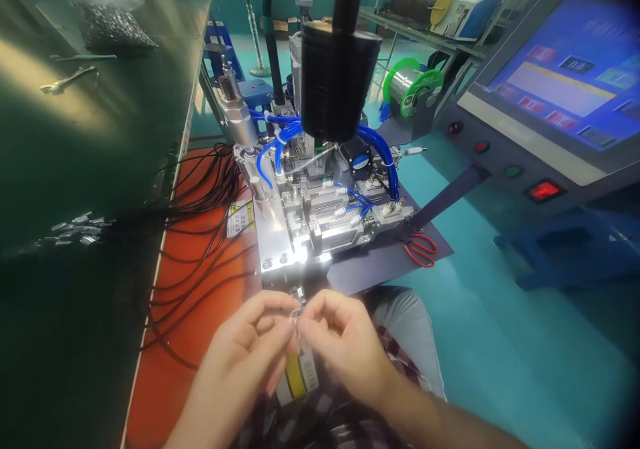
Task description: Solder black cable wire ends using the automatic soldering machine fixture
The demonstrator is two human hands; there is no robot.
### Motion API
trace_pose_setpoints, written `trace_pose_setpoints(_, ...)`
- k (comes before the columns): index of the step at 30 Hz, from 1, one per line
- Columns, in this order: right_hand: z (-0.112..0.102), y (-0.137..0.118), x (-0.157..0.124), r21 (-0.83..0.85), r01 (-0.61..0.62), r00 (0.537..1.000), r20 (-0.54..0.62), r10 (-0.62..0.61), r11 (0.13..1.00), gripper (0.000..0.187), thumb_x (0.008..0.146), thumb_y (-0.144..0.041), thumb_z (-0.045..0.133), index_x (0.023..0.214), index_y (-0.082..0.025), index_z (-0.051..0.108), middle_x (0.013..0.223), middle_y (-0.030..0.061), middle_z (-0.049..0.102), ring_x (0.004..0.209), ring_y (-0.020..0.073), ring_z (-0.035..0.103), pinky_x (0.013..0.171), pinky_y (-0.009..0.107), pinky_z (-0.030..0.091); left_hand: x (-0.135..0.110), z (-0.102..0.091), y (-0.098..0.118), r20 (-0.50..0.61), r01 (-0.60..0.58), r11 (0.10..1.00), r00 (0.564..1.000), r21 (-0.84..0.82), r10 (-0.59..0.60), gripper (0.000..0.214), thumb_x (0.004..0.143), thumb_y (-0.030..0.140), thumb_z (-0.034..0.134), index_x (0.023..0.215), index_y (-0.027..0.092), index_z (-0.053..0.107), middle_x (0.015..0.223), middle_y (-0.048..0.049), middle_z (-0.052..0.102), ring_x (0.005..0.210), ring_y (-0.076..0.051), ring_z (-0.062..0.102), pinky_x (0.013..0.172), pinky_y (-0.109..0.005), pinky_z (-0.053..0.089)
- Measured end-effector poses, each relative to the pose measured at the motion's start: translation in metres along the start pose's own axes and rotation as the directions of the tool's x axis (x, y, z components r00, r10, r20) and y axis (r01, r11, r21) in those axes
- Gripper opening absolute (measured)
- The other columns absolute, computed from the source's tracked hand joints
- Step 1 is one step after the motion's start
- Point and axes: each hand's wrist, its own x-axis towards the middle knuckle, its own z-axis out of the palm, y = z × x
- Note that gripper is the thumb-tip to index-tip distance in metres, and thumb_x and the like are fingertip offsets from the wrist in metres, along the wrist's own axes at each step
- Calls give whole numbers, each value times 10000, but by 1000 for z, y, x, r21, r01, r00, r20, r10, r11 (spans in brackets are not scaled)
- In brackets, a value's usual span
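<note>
My left hand [255, 335] and my right hand [343, 335] meet in front of the machine, fingertips almost touching. Both are pinched around a small part [296, 313] that is mostly hidden by the fingers; it looks thin and metallic, but its kind cannot be made out. Just beyond the fingertips is the front edge of a metal machine [325, 222] with pneumatic cylinders and blue air hoses [383, 149]. Below the hands, a label with a yellow stripe [297, 375] shows.
At left, a dark green table [100, 149] bears a pile of small metal parts [83, 229] and a plastic bag [113, 19]. Black cables [205, 229] cross an orange surface [200, 302]. Red-handled pliers [421, 250] lie right of the machine, below a control screen [565, 82]. A black duct [337, 79] hangs overhead.
</note>
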Motion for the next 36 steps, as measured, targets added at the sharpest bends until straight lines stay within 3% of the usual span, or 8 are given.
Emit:
trace_pose_setpoints(5, 4, 7, -4, -92, 18, 998, -55, -23, 996, 164, 766, -244, 643, 651, -181, 544, 551, -68, 471, 520, 89, 385, 506, 232, 321, 1, 0, -5, -105, 102, 993, 989, -54, -107, 485, 697, 622, 772, 908, 209, 630, 425, 129, 304, 406, -53, 236, 409, -175, 201)
trace_pose_setpoints(14, 2, 5, -4, -195, 76, 997, -7, -79, 978, 114, 802, -208, 619, 697, -173, 592, 605, -41, 535, 557, 105, 447, 546, 245, 372, 4, 5, 4, -177, 162, 961, 963, -225, -203, 498, 560, 624, 849, 670, 200, 612, 401, 74, 428, 380, -40, 247, 402, -182, 247)
trace_pose_setpoints(19, -9, -4, 4, -117, 44, 998, 56, -37, 992, 149, 817, -309, 645, 805, -161, 644, 677, -15, 568, 596, 117, 458, 540, 243, 383, 1, 3, 6, -128, 172, 950, 969, -261, -211, 462, 576, 571, 865, 658, 201, 601, 432, 70, 462, 375, -38, 275, 416, -187, 282)
trace_pose_setpoints(25, -7, -3, 7, -19, 21, 994, 109, -19, 1000, 137, 783, -293, 665, 753, -166, 623, 686, -2, 594, 610, 122, 494, 548, 243, 414, 0, 2, 7, -78, 157, 957, 980, -242, -181, 484, 581, 580, 862, 631, 178, 597, 444, 51, 514, 351, -18, 272, 403, -178, 259)
trace_pose_setpoints(31, -9, -4, 6, -66, 50, 994, 102, -43, 997, 121, 775, -262, 676, 805, -149, 648, 661, -29, 553, 542, 85, 415, 500, 217, 337, 0, 2, 6, -65, 173, 959, 979, -225, -192, 492, 591, 606, 849, 689, 183, 616, 400, 67, 493, 347, -22, 272, 416, -179, 267)
trace_pose_setpoints(36, -13, -5, 6, -93, 53, 985, 168, -37, 994, 92, 801, -254, 643, 773, -170, 617, 652, -35, 518, 573, 99, 408, 521, 229, 333, 1, -2, 3, -15, 165, 975, 985, -152, -170, 495, 651, 631, 808, 735, 186, 607, 448, 74, 510, 363, -17, 247, 410, -177, 177)
